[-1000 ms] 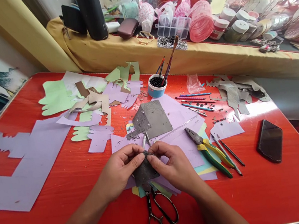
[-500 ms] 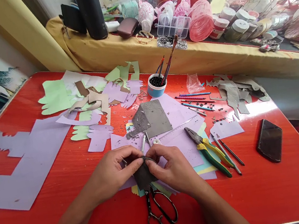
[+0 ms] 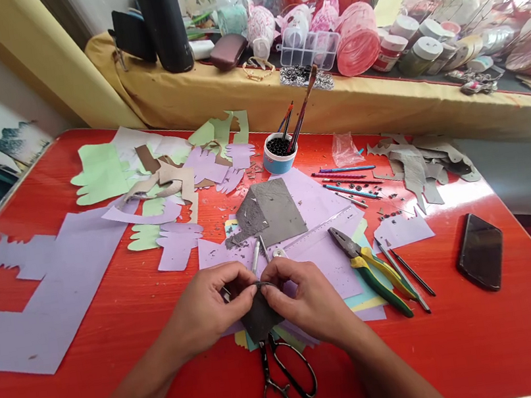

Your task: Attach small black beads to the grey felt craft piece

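Red tabletop (image 3: 468, 355) is shown across the lower left and lower right of the frame, bounded by an edge sloping down the right side; pliers (image 3: 360, 258) are set right of centre. A flat, dark grey piece (image 3: 261, 322), its upper edge bent, is pinched between the fingertips of left hand (image 3: 214, 303) and right hand (image 3: 304, 293), at lower centre, just above the scissors' handles (image 3: 264, 362).
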`<state>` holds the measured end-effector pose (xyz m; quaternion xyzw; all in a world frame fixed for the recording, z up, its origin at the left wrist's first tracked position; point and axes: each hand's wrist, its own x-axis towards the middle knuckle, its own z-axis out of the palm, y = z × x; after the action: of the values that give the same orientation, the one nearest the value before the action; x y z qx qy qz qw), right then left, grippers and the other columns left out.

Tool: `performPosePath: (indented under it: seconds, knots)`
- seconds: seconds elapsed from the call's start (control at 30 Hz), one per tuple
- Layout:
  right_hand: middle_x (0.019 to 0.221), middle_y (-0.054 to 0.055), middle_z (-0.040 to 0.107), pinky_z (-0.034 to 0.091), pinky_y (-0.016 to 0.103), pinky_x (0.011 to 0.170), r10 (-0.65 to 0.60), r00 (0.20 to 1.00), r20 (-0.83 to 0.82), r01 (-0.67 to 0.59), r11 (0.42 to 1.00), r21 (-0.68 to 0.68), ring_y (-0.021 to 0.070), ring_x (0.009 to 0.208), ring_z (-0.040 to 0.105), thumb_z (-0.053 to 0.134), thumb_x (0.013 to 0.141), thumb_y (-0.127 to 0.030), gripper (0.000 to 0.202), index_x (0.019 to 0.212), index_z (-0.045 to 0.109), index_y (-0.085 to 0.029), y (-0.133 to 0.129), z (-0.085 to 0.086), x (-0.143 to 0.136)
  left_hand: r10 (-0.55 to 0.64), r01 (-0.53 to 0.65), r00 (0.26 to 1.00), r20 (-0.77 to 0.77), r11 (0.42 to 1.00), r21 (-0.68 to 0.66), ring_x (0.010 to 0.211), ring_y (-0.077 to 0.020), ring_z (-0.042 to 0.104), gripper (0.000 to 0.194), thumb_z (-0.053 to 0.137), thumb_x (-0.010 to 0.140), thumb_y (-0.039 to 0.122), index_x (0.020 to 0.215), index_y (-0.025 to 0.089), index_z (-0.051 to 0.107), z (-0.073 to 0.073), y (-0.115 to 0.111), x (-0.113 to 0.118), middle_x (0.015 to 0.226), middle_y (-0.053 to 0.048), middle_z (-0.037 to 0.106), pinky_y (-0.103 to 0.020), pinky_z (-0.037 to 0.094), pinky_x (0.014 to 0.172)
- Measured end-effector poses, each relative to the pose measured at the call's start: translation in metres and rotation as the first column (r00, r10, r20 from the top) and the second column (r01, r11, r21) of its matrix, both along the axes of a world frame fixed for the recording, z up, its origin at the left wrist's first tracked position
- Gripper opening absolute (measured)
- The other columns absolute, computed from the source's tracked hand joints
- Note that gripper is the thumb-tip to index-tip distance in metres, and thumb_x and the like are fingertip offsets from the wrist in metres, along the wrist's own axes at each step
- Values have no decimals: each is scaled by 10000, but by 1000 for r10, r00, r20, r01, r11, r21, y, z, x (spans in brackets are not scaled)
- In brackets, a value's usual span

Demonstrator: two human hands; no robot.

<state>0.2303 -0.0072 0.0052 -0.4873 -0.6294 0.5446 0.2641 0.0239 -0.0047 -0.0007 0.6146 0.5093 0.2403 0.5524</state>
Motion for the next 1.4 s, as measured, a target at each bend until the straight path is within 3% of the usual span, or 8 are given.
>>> performPosePath:
  seconds: [0.1, 0.27, 0.37, 0.47, 0.57, 0.67, 0.97, 1.4]
  knots:
    - [709, -38, 592, 408, 241, 642, -9, 1000, 26, 8, 1000, 16, 141, 670, 542, 571, 869, -166, 71, 835, 615, -210, -1, -3, -1, 2, 9, 998, -66, 986, 169, 679, -142, 580, 135, 592, 898, 215, 793, 212, 677, -4, -2, 4, 745, 18, 656, -235, 448, 625]
    - [664, -52, 553, 365, 240, 608, -27, 997, 74, 23, 998, 52, 134, 627, 507, 554, 835, -157, 68, 811, 581, -214, 0, -9, -3, 46, 62, 976, -214, 881, 469, 755, -175, 607, 185, 530, 917, 166, 836, 202, 692, -10, -6, 11, 776, -13, 664, -277, 442, 686]
    - [664, -50, 552, 369, 239, 604, -38, 997, 67, 35, 998, 52, 133, 625, 507, 552, 830, -172, 59, 798, 578, -214, -1, -9, -5, 67, 5, 982, -176, 926, 378, 707, -157, 591, 155, 556, 904, 179, 828, 200, 689, -9, -8, 11, 759, -2, 650, -262, 435, 650]
    - [671, -44, 564, 381, 240, 607, -51, 998, 46, 48, 997, 54, 134, 627, 510, 551, 829, -190, 60, 786, 588, -211, -1, -3, -6, 87, -81, 995, -45, 989, 124, 672, -147, 565, 127, 605, 902, 250, 815, 201, 683, -8, -8, 7, 733, 9, 631, -244, 435, 613]
    - [677, -40, 578, 402, 235, 615, -65, 998, 5, 64, 996, 60, 135, 638, 528, 552, 826, -192, 62, 780, 589, -210, -2, 3, -6, 130, -103, 974, 186, 983, -149, 691, -150, 567, 186, 665, 897, 359, 814, 192, 668, -12, -6, 4, 733, 9, 624, -242, 463, 633]
    - [671, -42, 567, 402, 233, 611, -68, 998, -9, 69, 996, 60, 134, 635, 521, 554, 825, -194, 65, 767, 574, -213, -1, 6, -4, 181, -98, 935, 305, 958, -270, 673, -141, 544, 267, 723, 860, 430, 794, 183, 645, -16, -5, 6, 713, 15, 600, -238, 452, 621]
    - [691, -46, 556, 383, 245, 610, -65, 998, 6, 65, 997, 46, 141, 647, 506, 549, 833, -190, 44, 804, 558, -221, 1, -1, -1, 141, -140, 990, -26, 989, 50, 684, -152, 561, 172, 634, 898, 334, 823, 200, 711, -4, -9, 15, 715, 14, 633, -245, 442, 623]
    - [935, 28, 754, 459, 284, 783, 67, 982, 175, -106, 969, 225, 195, 854, 681, 600, 978, -157, 147, 1041, 709, -233, -1, -9, 6, 34, -22, 985, -169, 997, 76, 671, -156, 597, 163, 599, 891, 305, 806, 231, 716, 2, -2, 2, 733, 21, 682, -245, 449, 602]
